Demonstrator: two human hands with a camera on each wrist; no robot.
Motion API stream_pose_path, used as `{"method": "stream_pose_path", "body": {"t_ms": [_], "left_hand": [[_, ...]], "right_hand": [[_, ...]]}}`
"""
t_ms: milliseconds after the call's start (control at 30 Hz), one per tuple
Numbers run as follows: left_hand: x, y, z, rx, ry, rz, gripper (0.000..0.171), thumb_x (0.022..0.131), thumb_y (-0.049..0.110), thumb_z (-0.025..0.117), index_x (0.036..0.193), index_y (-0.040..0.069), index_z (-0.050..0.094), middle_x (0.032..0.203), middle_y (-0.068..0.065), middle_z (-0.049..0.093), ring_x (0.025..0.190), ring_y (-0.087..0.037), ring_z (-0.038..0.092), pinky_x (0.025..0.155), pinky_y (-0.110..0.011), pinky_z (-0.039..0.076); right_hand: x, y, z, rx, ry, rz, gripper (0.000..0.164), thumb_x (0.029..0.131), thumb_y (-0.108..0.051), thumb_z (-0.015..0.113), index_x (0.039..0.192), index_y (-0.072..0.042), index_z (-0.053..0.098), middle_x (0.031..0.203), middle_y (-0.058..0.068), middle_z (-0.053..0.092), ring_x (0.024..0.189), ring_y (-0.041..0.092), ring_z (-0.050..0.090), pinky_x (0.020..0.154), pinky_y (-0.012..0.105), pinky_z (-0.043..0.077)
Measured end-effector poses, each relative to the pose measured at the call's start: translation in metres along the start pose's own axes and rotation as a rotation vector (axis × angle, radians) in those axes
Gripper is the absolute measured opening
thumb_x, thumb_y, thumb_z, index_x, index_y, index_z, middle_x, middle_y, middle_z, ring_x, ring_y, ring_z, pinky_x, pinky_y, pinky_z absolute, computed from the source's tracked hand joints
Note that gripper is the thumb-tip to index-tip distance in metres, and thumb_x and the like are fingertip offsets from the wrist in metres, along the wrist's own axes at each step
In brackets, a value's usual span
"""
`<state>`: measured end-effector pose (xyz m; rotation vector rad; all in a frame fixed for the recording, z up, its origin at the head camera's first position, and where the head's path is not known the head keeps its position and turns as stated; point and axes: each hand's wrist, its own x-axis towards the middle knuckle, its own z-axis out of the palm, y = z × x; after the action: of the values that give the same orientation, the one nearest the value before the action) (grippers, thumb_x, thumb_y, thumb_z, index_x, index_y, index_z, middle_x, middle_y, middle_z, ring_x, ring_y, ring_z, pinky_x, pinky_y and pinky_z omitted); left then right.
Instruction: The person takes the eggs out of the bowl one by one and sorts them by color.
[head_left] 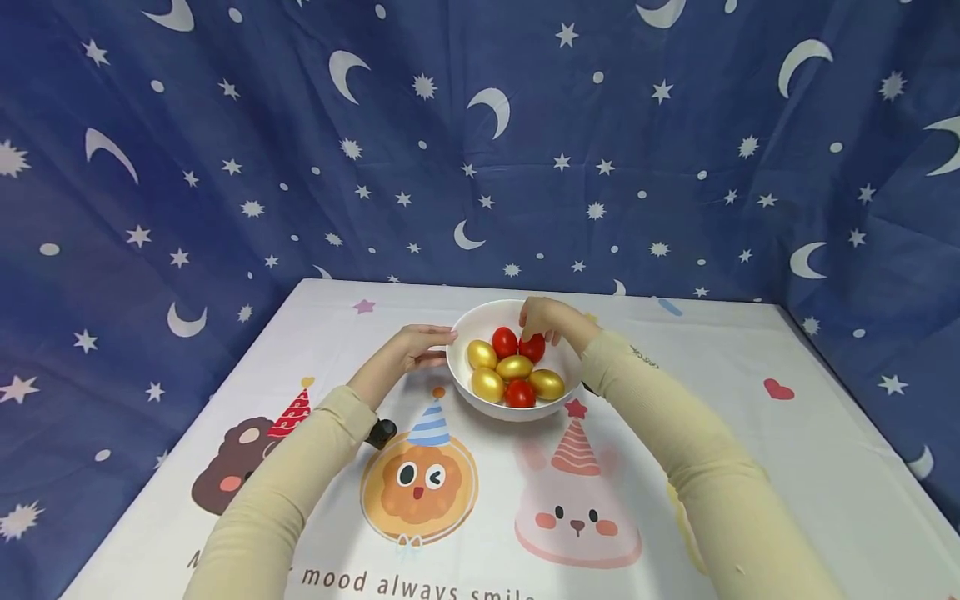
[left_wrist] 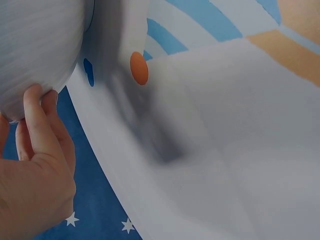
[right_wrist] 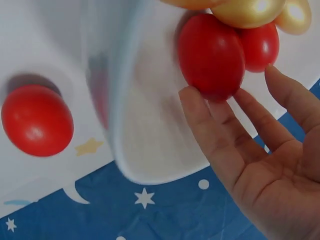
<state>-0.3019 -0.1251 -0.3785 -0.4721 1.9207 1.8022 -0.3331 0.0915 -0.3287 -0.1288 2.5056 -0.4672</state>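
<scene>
A white bowl [head_left: 475, 400] on the table holds several gold eggs [head_left: 547, 384] and red eggs [head_left: 520, 393]. My left hand [head_left: 417, 346] holds the bowl's left rim, with fingertips against its outer wall in the left wrist view. Inside the bowl, on its far right side, my right hand [head_left: 546, 317] reaches down from above. Its fingertips touch the end of one red egg [right_wrist: 212, 55], while the thumb stands apart from that egg. Outside the bowl, a loose red egg [right_wrist: 37, 120] lies on the table; my right arm hides it in the head view.
The white tablecloth [head_left: 750, 383] carries cartoon animals and lettering. Behind the table hangs a dark blue curtain [head_left: 540, 225] with moons and stars. A small black object [head_left: 381, 433] shows beside my left wrist.
</scene>
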Motion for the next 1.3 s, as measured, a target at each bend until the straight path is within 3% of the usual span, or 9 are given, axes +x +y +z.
{"method": "stream_pose_path", "body": {"t_ms": [133,367,433,500,667,767,867,967,1300], "left_hand": [[0.002,0.000,0.003,-0.001,-0.003,-0.001,0.046,0.090,0.017,0.064,0.134,0.009,0.052,0.137,-0.012,0.050,0.106,-0.022,0.060,0.066,-0.017,0.061],[0.002,0.001,0.002,0.023,0.016,-0.003,0.046,0.090,0.018,0.065,0.134,0.011,0.053,0.134,-0.011,0.053,0.091,-0.016,0.062,0.062,-0.015,0.060],[0.001,0.001,0.003,0.027,0.016,0.000,0.047,0.090,0.018,0.065,0.135,0.010,0.052,0.134,-0.011,0.053,0.090,-0.016,0.062,0.062,-0.016,0.060],[0.000,0.003,0.003,0.029,0.015,0.004,0.046,0.090,0.018,0.065,0.134,0.011,0.052,0.134,-0.011,0.053,0.089,-0.015,0.062,0.063,-0.015,0.060],[0.000,0.004,0.004,0.041,0.014,0.003,0.046,0.090,0.019,0.065,0.134,0.012,0.053,0.132,-0.010,0.054,0.087,-0.015,0.062,0.062,-0.015,0.060],[0.000,0.003,0.003,0.039,0.004,0.002,0.047,0.091,0.019,0.064,0.136,0.011,0.051,0.133,-0.011,0.053,0.091,-0.016,0.062,0.062,-0.015,0.060],[0.000,0.001,0.002,0.033,0.002,-0.005,0.047,0.091,0.018,0.064,0.136,0.011,0.051,0.132,-0.010,0.052,0.095,-0.018,0.061,0.062,-0.016,0.060],[-0.001,0.000,0.001,0.033,0.005,-0.003,0.047,0.091,0.019,0.064,0.135,0.011,0.051,0.129,-0.010,0.054,0.094,-0.018,0.061,0.061,-0.016,0.060],[-0.003,0.002,0.001,0.045,0.025,-0.018,0.045,0.090,0.020,0.065,0.133,0.012,0.054,0.131,-0.009,0.053,0.081,-0.013,0.061,0.058,-0.014,0.059]], "right_hand": [[0.007,0.003,0.006,-0.034,-0.001,0.019,0.039,0.087,-0.008,0.062,0.123,0.001,0.050,0.119,0.017,0.056,0.107,0.035,0.056,0.095,0.045,0.056],[0.050,0.016,0.018,-0.232,-0.019,-0.036,0.027,0.078,-0.012,0.072,0.098,0.002,0.060,0.092,0.012,0.062,0.079,0.027,0.061,0.067,0.037,0.063],[0.047,0.014,0.019,-0.248,-0.015,-0.029,0.026,0.077,-0.011,0.073,0.096,0.001,0.061,0.090,0.012,0.063,0.079,0.025,0.060,0.066,0.035,0.062],[0.028,0.008,0.019,-0.249,0.014,-0.004,0.024,0.079,-0.008,0.070,0.099,0.001,0.061,0.094,0.011,0.063,0.083,0.024,0.058,0.072,0.032,0.061],[0.003,0.005,0.018,-0.232,0.046,-0.017,0.015,0.079,-0.005,0.067,0.091,-0.001,0.060,0.080,0.006,0.056,0.070,0.019,0.049,0.055,0.021,0.047],[0.000,0.006,0.019,-0.229,0.037,-0.027,0.017,0.078,-0.006,0.068,0.092,-0.002,0.061,0.078,0.006,0.055,0.068,0.019,0.049,0.056,0.021,0.051],[0.001,0.006,0.020,-0.207,0.023,-0.026,0.024,0.077,-0.006,0.070,0.098,-0.002,0.061,0.083,0.007,0.058,0.076,0.021,0.055,0.070,0.027,0.060],[0.000,0.007,0.020,-0.191,0.023,-0.040,0.027,0.077,-0.006,0.070,0.102,-0.002,0.060,0.086,0.007,0.059,0.081,0.022,0.057,0.081,0.034,0.061],[-0.011,0.007,0.018,-0.176,0.089,-0.122,0.023,0.077,-0.008,0.070,0.094,-0.001,0.057,0.075,0.004,0.055,0.064,0.017,0.052,0.074,0.031,0.061]]}}
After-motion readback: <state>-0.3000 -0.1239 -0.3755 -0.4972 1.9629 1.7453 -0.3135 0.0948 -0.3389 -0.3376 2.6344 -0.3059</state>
